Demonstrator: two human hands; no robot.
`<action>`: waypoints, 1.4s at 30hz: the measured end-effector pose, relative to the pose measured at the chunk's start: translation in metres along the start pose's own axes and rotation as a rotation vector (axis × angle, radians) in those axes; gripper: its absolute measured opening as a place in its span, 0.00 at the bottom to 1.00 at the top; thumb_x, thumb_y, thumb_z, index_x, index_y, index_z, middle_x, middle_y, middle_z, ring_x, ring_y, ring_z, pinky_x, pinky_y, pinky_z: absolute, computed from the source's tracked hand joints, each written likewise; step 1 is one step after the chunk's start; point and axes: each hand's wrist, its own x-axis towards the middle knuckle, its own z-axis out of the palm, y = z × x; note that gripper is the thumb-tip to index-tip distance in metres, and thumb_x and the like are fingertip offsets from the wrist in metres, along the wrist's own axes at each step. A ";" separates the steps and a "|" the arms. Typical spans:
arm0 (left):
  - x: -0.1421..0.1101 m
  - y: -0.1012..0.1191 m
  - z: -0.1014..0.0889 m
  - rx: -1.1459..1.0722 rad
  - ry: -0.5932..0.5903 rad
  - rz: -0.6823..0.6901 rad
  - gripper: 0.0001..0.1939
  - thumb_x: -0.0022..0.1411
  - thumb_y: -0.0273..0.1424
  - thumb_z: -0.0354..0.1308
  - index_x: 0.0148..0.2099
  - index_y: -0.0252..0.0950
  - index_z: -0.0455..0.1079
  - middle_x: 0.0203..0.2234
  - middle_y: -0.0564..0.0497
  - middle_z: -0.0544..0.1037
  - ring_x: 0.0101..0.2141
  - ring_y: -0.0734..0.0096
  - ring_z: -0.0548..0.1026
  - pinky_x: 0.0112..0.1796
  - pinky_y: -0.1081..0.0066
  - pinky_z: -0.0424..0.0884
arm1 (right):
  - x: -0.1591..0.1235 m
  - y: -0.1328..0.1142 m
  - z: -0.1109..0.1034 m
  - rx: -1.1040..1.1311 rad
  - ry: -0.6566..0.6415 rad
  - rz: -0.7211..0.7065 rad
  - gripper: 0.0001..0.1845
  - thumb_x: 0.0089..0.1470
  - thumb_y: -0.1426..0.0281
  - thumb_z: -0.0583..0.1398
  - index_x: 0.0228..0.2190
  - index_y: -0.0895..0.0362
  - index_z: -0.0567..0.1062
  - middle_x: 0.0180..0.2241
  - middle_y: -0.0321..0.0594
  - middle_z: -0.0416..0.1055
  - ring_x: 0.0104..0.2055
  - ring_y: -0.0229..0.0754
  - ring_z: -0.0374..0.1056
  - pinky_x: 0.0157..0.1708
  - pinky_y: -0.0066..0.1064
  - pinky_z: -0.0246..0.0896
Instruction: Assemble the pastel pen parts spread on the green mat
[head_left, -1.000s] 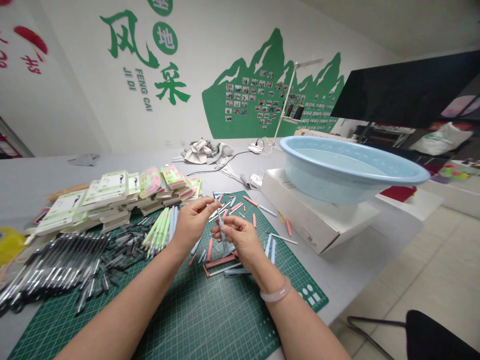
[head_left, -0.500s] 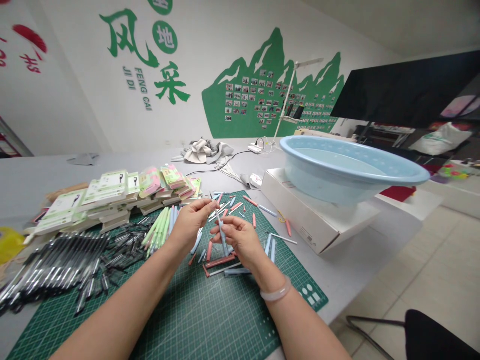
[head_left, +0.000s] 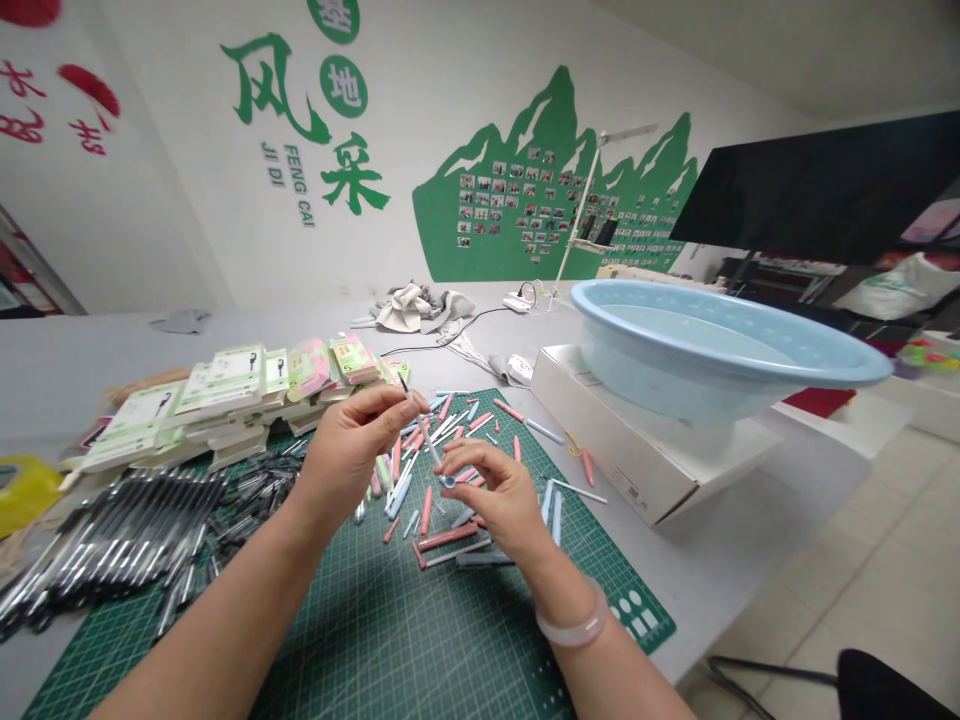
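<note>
In my left hand [head_left: 367,430], thumb and fingertips pinch a thin white pen refill [head_left: 427,438] with a dark tip at its upper end. Its lower end comes down beside the fingers of my right hand [head_left: 499,490]. That hand is closed around a light blue pen barrel [head_left: 448,482], whose round open end faces me; most of the barrel is hidden by the fingers. Below and around both hands, loose pink pen parts [head_left: 448,537], blue parts and white refills lie scattered on a green cutting mat [head_left: 375,620].
Rows of black pens [head_left: 142,540] lie at the left, with stacked small boxes [head_left: 232,385] behind them. At the right a blue basin [head_left: 697,370] rests on a white carton [head_left: 622,450]. Grey cloth [head_left: 420,305] and a cable lie farther back.
The blue barrel has swung from roughly upright to pointing its open end at me. My left hand has moved slightly left and down with the refill, and the view has shifted.
</note>
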 end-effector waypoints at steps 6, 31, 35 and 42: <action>-0.002 0.002 0.001 0.041 0.006 0.024 0.07 0.52 0.34 0.61 0.31 0.36 0.74 0.24 0.51 0.75 0.22 0.77 0.63 0.21 0.74 0.56 | 0.001 -0.001 0.000 0.000 -0.002 -0.022 0.06 0.42 0.74 0.65 0.27 0.54 0.76 0.31 0.39 0.73 0.41 0.45 0.67 0.49 0.40 0.57; 0.007 -0.097 -0.006 1.232 -0.378 -0.207 0.09 0.52 0.34 0.54 0.28 0.39 0.76 0.29 0.45 0.79 0.34 0.60 0.75 0.28 0.71 0.60 | 0.007 0.030 -0.015 0.383 0.405 0.348 0.14 0.39 0.70 0.67 0.32 0.55 0.73 0.32 0.37 0.74 0.34 0.37 0.69 0.33 0.28 0.64; 0.006 -0.088 -0.003 1.190 -0.325 -0.174 0.12 0.54 0.37 0.54 0.37 0.40 0.75 0.34 0.45 0.79 0.36 0.59 0.74 0.31 0.70 0.61 | 0.007 0.042 -0.021 0.449 0.468 0.459 0.17 0.39 0.70 0.67 0.35 0.55 0.73 0.33 0.37 0.74 0.30 0.35 0.69 0.31 0.27 0.66; -0.005 -0.062 0.020 0.998 -0.461 -0.007 0.20 0.58 0.49 0.46 0.40 0.42 0.71 0.24 0.52 0.75 0.27 0.66 0.72 0.26 0.72 0.58 | 0.008 0.073 -0.028 0.575 0.607 0.472 0.13 0.35 0.73 0.68 0.27 0.56 0.73 0.27 0.37 0.73 0.31 0.38 0.71 0.37 0.33 0.70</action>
